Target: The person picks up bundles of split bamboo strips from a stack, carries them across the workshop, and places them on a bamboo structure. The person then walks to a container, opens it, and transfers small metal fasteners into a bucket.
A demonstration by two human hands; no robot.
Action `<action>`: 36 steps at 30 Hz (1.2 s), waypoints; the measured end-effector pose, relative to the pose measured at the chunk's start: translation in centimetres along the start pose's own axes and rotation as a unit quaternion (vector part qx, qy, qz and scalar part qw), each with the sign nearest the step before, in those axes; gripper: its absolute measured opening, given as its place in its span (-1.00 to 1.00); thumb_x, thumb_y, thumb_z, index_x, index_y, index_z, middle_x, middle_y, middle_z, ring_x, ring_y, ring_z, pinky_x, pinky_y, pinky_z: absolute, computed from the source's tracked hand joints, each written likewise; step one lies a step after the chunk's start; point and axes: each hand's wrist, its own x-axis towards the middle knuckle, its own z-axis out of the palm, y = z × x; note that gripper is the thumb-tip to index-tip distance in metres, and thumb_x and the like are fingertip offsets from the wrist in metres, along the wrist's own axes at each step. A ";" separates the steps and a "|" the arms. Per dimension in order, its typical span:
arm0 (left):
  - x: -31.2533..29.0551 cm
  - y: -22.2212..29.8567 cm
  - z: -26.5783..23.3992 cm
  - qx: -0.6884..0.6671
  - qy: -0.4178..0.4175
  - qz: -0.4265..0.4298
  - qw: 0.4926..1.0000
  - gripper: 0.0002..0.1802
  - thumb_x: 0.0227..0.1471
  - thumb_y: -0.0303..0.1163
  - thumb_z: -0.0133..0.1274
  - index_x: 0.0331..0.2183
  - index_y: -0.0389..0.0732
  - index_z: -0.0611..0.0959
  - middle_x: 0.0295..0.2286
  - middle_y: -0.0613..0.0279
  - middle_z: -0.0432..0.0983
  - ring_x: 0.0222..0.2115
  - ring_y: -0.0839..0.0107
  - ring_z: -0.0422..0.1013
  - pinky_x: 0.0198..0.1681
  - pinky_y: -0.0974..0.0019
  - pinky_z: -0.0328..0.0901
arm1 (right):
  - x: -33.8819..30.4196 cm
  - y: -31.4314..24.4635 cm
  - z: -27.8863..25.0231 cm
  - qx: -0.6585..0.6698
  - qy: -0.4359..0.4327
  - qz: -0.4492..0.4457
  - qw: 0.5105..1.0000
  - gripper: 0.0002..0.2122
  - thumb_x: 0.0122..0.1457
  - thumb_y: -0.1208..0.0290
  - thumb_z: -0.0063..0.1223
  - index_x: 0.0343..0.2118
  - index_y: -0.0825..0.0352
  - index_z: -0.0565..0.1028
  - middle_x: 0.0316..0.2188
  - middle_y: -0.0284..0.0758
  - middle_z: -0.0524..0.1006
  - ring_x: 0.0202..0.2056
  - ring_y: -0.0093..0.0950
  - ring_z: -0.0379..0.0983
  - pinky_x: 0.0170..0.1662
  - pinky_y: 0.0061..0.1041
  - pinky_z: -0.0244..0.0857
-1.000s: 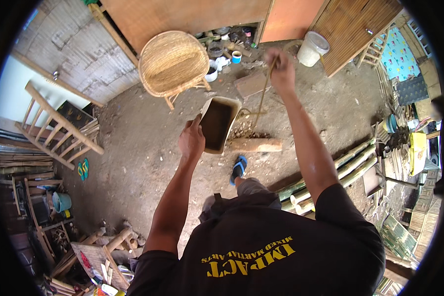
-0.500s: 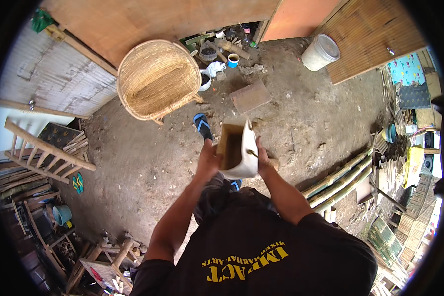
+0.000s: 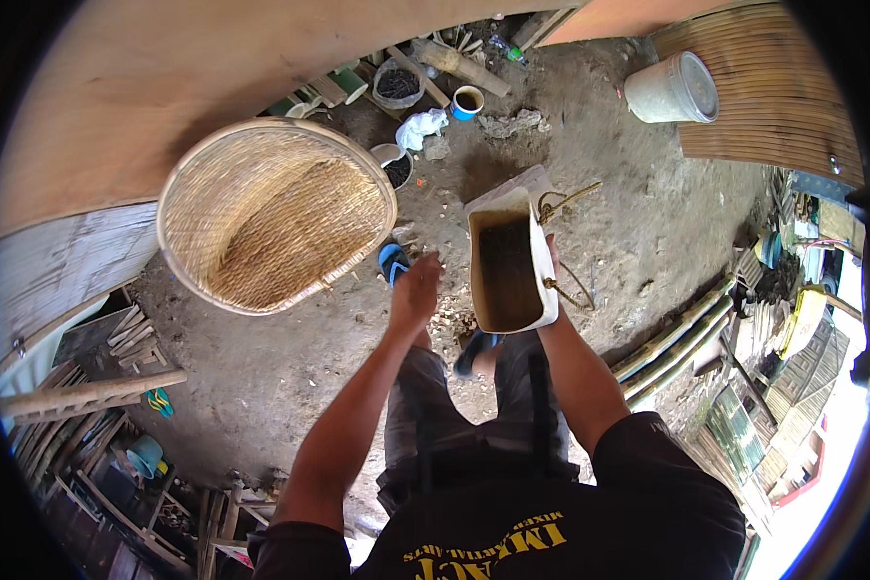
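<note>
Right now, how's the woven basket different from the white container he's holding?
The woven basket is round, tan wicker and looks empty; the white container is rectangular, stained brown inside. The basket looks far wider. It sits unheld near the wooden wall, while the right hand holds the container. Both open toward the camera.

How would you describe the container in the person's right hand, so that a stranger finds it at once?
Start at the big round woven basket leaning by the wall, then look right, past the free left hand. The right hand holds a white rectangular container above the dirt ground. Unlike the round pots nearby, it is boxy, with a brown-stained inside.
</note>
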 end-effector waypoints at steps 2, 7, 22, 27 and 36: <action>5.3 -1.1 -0.8 0.219 0.021 0.080 0.972 -0.52 0.20 -0.20 0.00 0.08 -0.25 0.52 -0.17 -0.07 0.58 -0.21 0.08 0.54 -0.18 0.11 0.44 | 2.8 -0.6 -0.6 -0.004 0.023 0.004 1.000 -0.27 0.25 -0.30 -0.18 0.22 0.30 0.34 0.05 -0.20 0.51 0.01 -0.27 0.49 0.13 -0.25 0.36; 18.5 -2.3 -0.2 0.478 -0.020 0.151 0.865 -0.52 0.07 -0.36 0.06 0.05 -0.24 0.50 -0.15 -0.03 0.51 -0.12 -0.01 0.47 -0.09 -0.01 0.42 | 9.6 -0.7 -3.5 0.002 0.061 0.012 0.998 -0.27 0.25 -0.29 -0.19 0.22 0.30 0.34 0.06 -0.19 0.51 0.02 -0.27 0.48 0.13 -0.25 0.35; 40.9 -8.7 1.8 0.720 -0.047 -0.009 0.692 -0.81 0.06 -0.36 0.03 -0.31 -0.17 0.70 -0.34 0.02 0.66 -0.11 0.04 0.53 0.25 -0.27 -0.02 | 18.8 -10.7 -18.5 -0.040 0.137 0.021 0.990 -0.29 0.27 -0.27 -0.20 0.21 0.31 0.35 0.07 -0.17 0.50 0.05 -0.27 0.46 0.15 -0.24 0.34; 37.8 -9.3 5.1 0.506 0.038 -0.155 0.848 -0.68 0.16 -0.22 0.00 -0.23 -0.26 0.66 -0.25 -0.10 0.63 -0.19 -0.07 0.55 0.05 -0.16 0.31 | 20.8 -11.1 -17.0 -0.046 0.133 0.104 0.985 -0.35 0.32 -0.18 -0.22 0.22 0.31 0.33 0.10 -0.18 0.47 0.09 -0.30 0.43 0.19 -0.29 0.29; 32.2 -20.2 7.5 0.236 0.078 -0.047 0.967 -0.68 0.20 -0.22 -0.09 -0.18 -0.30 0.48 -0.23 -0.31 0.52 -0.14 -0.29 0.42 -0.07 -0.18 0.27 | 29.9 -5.2 -13.7 -0.201 0.013 0.268 0.942 -0.21 0.16 -0.33 -0.06 0.23 0.28 0.32 0.17 -0.09 0.40 0.13 -0.16 0.39 0.16 -0.10 0.33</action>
